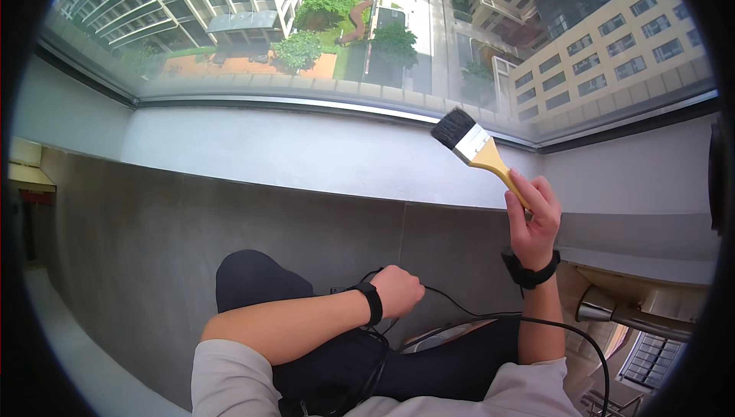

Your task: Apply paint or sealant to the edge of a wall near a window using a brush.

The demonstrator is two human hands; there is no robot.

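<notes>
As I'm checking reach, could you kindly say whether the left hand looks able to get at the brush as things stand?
Probably yes: nothing visible blocks the left hand from the brush, though the right hand holds its handle.

Bright daylight enters through the window (pixel 413 50); edges bend, darken and perhaps blur slightly.

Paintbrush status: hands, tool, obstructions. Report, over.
Right hand grips paintbrush by its handle, bristles forward. Left hand low, hold unclear. Black cable crosses right forearm.

The right hand (pixel 536 222) hides the end of the brush handle (pixel 496 169); the lower edge cuts off the black cable (pixel 589 337).
</notes>
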